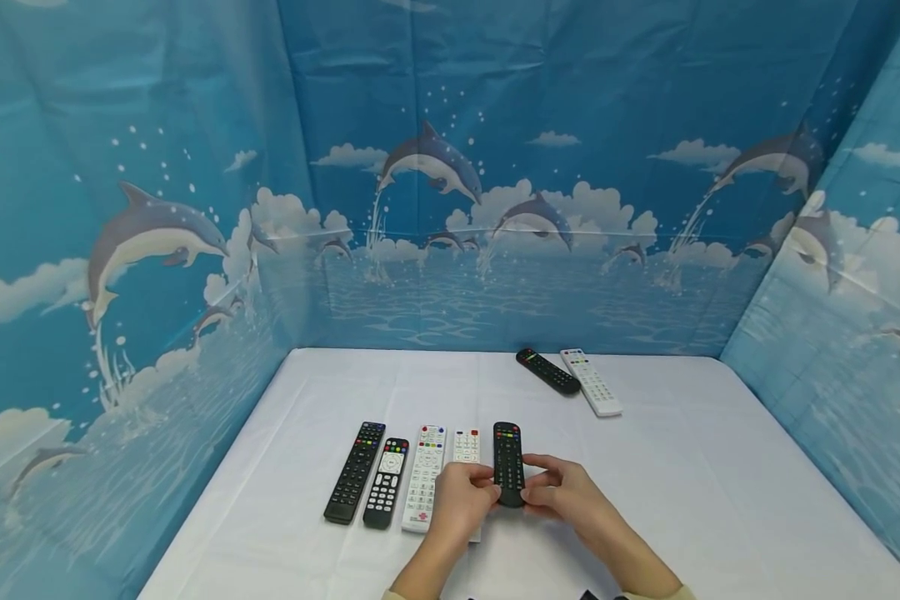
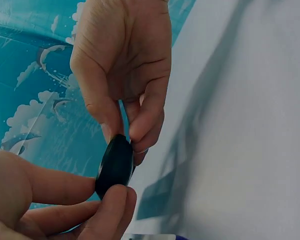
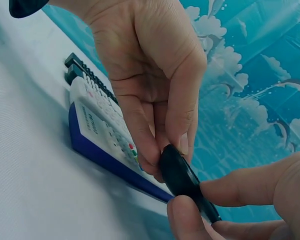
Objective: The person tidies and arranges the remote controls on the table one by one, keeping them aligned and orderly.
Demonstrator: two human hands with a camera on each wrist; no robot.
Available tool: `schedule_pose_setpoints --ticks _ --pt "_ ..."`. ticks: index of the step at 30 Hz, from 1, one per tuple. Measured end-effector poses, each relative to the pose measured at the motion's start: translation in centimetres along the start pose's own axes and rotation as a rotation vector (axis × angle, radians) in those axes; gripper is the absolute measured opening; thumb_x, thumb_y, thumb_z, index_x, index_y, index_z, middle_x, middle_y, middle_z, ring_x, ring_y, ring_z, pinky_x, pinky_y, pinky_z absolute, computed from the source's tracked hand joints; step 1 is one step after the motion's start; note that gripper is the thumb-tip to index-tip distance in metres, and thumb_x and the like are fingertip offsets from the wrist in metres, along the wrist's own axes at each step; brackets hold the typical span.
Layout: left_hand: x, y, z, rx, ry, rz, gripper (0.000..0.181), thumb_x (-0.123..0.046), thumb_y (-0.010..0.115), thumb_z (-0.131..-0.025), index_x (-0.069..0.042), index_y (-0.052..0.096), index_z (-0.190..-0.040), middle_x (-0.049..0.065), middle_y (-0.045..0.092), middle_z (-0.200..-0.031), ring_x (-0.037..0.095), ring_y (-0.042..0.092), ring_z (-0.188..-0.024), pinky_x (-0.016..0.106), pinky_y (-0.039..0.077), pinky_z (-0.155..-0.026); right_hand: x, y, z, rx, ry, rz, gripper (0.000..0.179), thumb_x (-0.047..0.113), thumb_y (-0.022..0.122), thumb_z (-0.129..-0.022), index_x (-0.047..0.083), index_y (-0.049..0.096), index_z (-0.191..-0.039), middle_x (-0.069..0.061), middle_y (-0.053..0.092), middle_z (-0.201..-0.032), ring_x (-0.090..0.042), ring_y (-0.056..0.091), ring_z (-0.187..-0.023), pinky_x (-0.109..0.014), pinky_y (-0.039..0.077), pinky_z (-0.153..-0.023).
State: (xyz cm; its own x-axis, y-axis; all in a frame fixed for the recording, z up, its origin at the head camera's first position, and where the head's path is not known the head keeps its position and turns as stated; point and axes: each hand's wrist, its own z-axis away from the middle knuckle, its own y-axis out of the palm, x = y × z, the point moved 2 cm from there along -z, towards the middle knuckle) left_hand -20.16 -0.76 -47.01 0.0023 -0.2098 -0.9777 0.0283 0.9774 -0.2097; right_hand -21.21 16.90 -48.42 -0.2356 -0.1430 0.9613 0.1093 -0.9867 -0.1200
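Note:
Both hands hold a black remote control (image 1: 507, 457), its buttons facing up and its long side pointing away from me. My left hand (image 1: 459, 498) pinches its lower left edge between thumb and fingers. On the opposite edge, my right hand (image 1: 570, 493) grips it the same way. The remote's dark end (image 2: 115, 162) shows between the two hands in the left wrist view. Close under my left hand lies a white remote with a blue side (image 3: 117, 162), partly covered by that hand in the head view.
Left of the hands, another white remote (image 1: 424, 475), a small black remote with white buttons (image 1: 385, 487) and a long black remote (image 1: 356, 471) lie side by side. Farther back on the white table (image 1: 682, 467) are a black remote (image 1: 547, 372) and a white remote (image 1: 592, 383). A dolphin-printed curtain (image 1: 495, 292) surrounds the table.

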Motion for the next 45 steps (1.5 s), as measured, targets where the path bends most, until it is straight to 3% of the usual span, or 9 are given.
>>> schedule_pose_setpoints --ticks 10,17,27,34,45 --pt "0.0 -0.5 0.0 0.028 0.014 -0.101 0.021 0.009 0.073 -0.079 0.01 0.074 -0.1 0.005 0.068 -0.071 0.017 0.068 -0.06 0.025 0.055 -0.053 -0.8 0.1 0.0 0.059 0.034 -0.041 0.069 0.0 0.071 -0.082 -0.009 0.043 -0.145 -0.016 0.065 -0.096 -0.023 0.068 -0.082 -0.038 0.061 -0.076" --pt "-0.1 -0.6 0.1 0.054 0.018 -0.153 0.01 -0.002 0.072 -0.086 0.004 0.077 -0.092 0.001 0.07 -0.074 0.011 0.063 -0.059 0.025 0.052 -0.052 -1.3 0.2 -0.1 0.045 0.069 -0.03 0.063 0.004 0.068 -0.085 -0.007 0.046 -0.144 -0.019 0.059 -0.099 -0.021 0.068 -0.078 -0.036 0.061 -0.074" --pt "-1.1 -1.5 0.3 0.093 0.008 -0.246 0.017 -0.012 0.066 -0.094 0.001 0.076 -0.097 0.003 0.066 -0.071 0.012 0.06 -0.057 0.028 0.049 -0.052 -1.2 0.4 -0.1 0.009 0.075 0.052 0.053 0.005 0.064 -0.086 -0.008 0.054 -0.136 -0.016 0.067 -0.093 -0.02 0.068 -0.069 -0.037 0.062 -0.066" --pt "-1.6 -1.7 -0.2 0.07 0.046 -0.311 0.017 -0.014 0.068 -0.093 -0.001 0.077 -0.097 0.003 0.072 -0.084 0.013 0.062 -0.074 0.031 0.053 -0.062 -1.4 0.5 -0.2 -0.012 0.062 0.105 0.046 0.004 0.062 -0.087 -0.009 0.058 -0.131 -0.012 0.07 -0.089 -0.021 0.068 -0.068 -0.038 0.062 -0.064" --pt "-1.1 -1.4 -0.5 0.112 0.033 -0.308 0.017 -0.015 0.066 -0.095 -0.003 0.078 -0.096 0.001 0.071 -0.083 0.014 0.061 -0.076 0.032 0.051 -0.062 -1.3 0.6 -0.3 0.014 0.043 0.113 0.047 0.005 0.061 -0.085 -0.01 0.059 -0.13 -0.011 0.07 -0.087 -0.02 0.068 -0.068 -0.036 0.062 -0.064"
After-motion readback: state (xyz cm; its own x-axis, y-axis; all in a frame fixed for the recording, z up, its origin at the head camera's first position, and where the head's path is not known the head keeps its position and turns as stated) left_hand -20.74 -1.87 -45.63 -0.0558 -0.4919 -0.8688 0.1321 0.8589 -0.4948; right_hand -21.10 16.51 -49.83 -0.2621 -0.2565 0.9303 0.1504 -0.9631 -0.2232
